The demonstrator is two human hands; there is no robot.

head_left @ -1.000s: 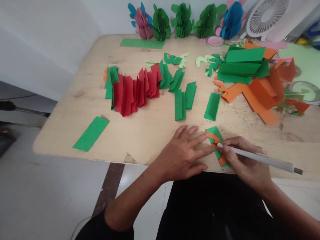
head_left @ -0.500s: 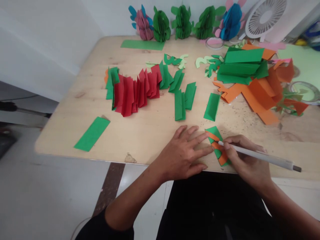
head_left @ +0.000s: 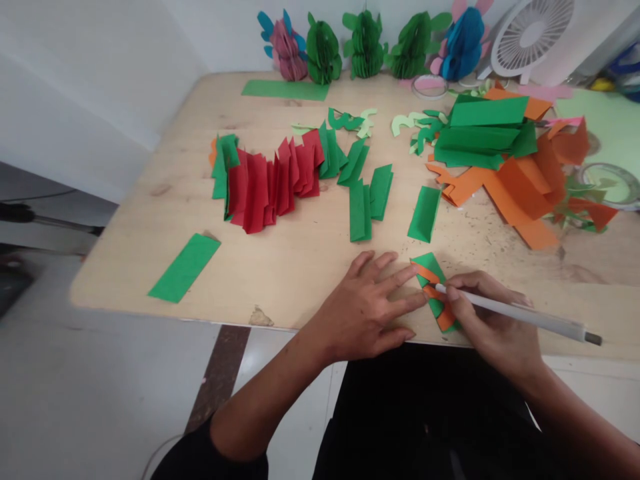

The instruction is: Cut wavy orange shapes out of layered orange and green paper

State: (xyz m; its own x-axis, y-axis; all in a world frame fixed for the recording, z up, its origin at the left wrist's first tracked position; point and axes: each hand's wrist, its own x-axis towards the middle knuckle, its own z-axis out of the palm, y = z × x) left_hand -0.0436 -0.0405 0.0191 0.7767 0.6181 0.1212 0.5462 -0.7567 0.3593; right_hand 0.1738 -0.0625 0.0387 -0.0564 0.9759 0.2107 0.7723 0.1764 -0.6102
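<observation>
Near the table's front edge, my right hand (head_left: pixel 493 323) is closed around a white pen (head_left: pixel 525 315). The pen's tip touches an orange paper cutout (head_left: pixel 444 319) lying on a green paper piece (head_left: pixel 429 261). Spread flat on the table, my left hand (head_left: pixel 373 307) has fingertips at the left side of the orange cutout. Folded green papers (head_left: pixel 361 210) stand just beyond my hands, with another folded green piece (head_left: pixel 424 213) behind the cutout.
Red folded papers (head_left: pixel 255 190) stand left of centre. A green strip (head_left: pixel 185 268) lies front left. Green folded papers (head_left: pixel 483 130) and orange scraps (head_left: pixel 530 190) pile up at the right. Paper figures (head_left: pixel 365 43) and a white fan (head_left: pixel 533 33) line the back.
The pen and my right hand have shifted very slightly to the left. My left hand stays in the same place.
</observation>
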